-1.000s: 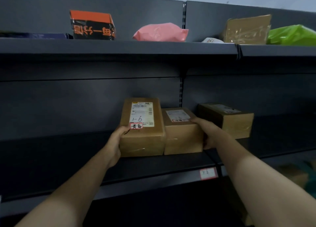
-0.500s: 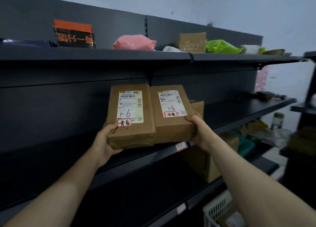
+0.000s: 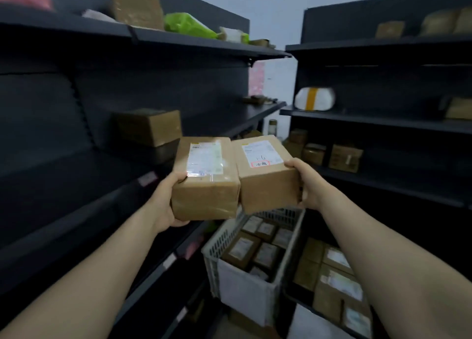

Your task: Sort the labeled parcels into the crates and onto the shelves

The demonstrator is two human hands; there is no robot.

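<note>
Two brown cardboard parcels with white labels are held side by side in the air between the shelf units. My left hand (image 3: 167, 201) grips the left parcel (image 3: 207, 185) at its near left corner and underside. My right hand (image 3: 307, 183) grips the right parcel (image 3: 265, 178) at its right end; that label carries a red-framed mark. The two parcels touch along their inner sides. Below them stands a white slatted crate (image 3: 217, 252) holding several small parcels. Another brown parcel (image 3: 150, 126) rests on the dark left shelf (image 3: 76, 193).
Dark shelf units stand left and right with a narrow aisle between. The top left shelf holds a brown box (image 3: 138, 8) and a green bag (image 3: 189, 26). The right shelves carry a white wrapped parcel (image 3: 314, 98) and several brown boxes (image 3: 344, 157). More parcels (image 3: 337, 282) are stacked low right.
Both parcels have come off the left shelf and swung right with my hands. My view has turned right, bringing the crate and the right shelf unit into sight.
</note>
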